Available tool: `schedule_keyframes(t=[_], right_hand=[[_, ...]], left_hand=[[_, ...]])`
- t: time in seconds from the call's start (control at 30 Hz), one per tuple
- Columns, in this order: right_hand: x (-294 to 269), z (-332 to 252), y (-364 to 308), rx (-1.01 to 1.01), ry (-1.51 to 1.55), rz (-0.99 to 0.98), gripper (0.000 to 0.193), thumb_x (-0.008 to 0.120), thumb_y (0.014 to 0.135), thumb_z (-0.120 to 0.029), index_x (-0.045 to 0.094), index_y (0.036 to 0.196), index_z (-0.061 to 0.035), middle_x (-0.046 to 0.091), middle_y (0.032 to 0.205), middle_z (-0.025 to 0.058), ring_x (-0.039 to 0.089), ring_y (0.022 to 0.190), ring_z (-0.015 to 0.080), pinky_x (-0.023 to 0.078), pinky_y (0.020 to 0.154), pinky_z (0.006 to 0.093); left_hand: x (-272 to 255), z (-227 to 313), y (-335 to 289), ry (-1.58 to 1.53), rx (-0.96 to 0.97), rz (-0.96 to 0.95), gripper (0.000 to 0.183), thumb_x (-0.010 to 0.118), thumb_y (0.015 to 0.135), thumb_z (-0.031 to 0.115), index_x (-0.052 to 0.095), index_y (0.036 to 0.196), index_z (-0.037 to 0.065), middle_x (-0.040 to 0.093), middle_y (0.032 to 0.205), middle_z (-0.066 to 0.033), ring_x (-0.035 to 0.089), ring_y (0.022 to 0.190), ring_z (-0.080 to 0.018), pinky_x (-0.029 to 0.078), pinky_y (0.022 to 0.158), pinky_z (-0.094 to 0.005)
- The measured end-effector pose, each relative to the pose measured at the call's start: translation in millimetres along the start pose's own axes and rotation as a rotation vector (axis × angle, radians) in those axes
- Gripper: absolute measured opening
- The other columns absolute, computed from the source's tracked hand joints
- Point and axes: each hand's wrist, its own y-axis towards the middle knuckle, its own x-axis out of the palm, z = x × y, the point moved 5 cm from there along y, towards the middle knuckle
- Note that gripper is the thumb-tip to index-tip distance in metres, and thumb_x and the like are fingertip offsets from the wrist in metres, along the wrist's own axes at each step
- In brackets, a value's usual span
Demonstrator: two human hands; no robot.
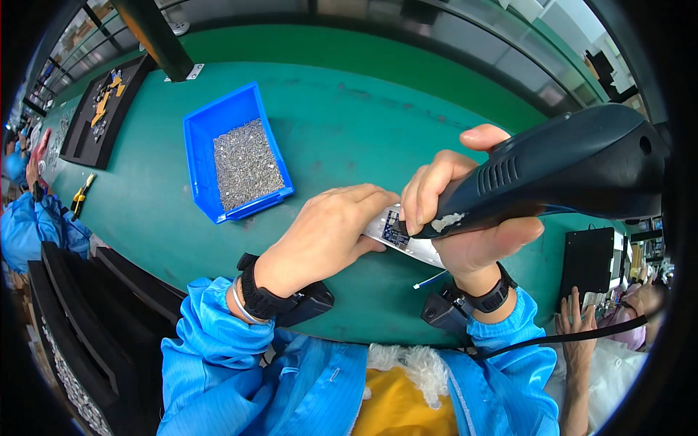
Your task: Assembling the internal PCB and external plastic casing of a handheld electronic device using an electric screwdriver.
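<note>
A dark electric screwdriver is gripped by my right hand, its fingers closed round the front end. The tool points down and left onto a curved white plastic part. On that part sits a small dark circuit board, partly covered by my fingers; the tool's tip is hidden. My left hand is closed on the left end of the white part and steadies it on the green table. A short wire sticks out below the part.
A blue bin of small metal screws stands beyond my left hand. A black tray and yellow-handled pliers lie far left. Black trays stack near left. Co-workers sit on both sides; a black cable runs at right.
</note>
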Motion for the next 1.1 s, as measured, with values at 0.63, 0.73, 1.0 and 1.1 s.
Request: schedule_keyframes(t=[0.63,0.73,1.0,1.1], right_hand=[[3,9,-9,0.016,0.103,-0.129,0.082,0.044,0.063,-0.075,0.034,0.108,-0.0073,0.048,0.054,0.0078,0.048,0.041,0.0155,0.041,0.040,0.0260],[7,6,-7,0.003,0.054,-0.058,0.083,0.045,0.063,-0.075,0.033,0.108,-0.0066,0.049,0.054,0.0080,0.048,0.042,0.0157,0.041,0.040,0.0262],[-45,-111,-7,-0.498,0.309,0.045,0.070,0.057,0.074,-0.055,0.041,0.118,-0.0019,0.043,0.061,0.0017,0.044,0.044,0.0109,0.037,0.046,0.0261],[-70,-124,-17,-0.517,0.283,0.096,0.069,0.056,0.075,-0.053,0.042,0.117,-0.0006,0.041,0.061,0.0015,0.042,0.044,0.0097,0.036,0.045,0.0260]], left_hand=[[2,1,1,-0.057,-0.014,0.003,0.044,0.069,0.054,0.002,0.056,0.096,0.001,0.057,0.087,-0.0150,0.055,0.082,-0.0338,0.046,0.068,-0.0398],[4,3,-1,0.044,-0.005,-0.002,0.043,0.069,0.055,0.002,0.055,0.096,0.001,0.056,0.088,-0.0135,0.056,0.081,-0.0345,0.046,0.067,-0.0401],[-7,-16,-5,-0.437,-0.067,0.246,0.056,0.072,0.067,0.003,0.039,0.112,0.002,0.053,0.105,-0.0116,0.054,0.097,-0.0206,0.045,0.086,-0.0354],[-43,-21,-12,-0.755,-0.060,0.481,0.051,0.069,0.069,0.005,0.039,0.111,0.002,0.053,0.106,-0.0141,0.054,0.098,-0.0225,0.044,0.085,-0.0352]])
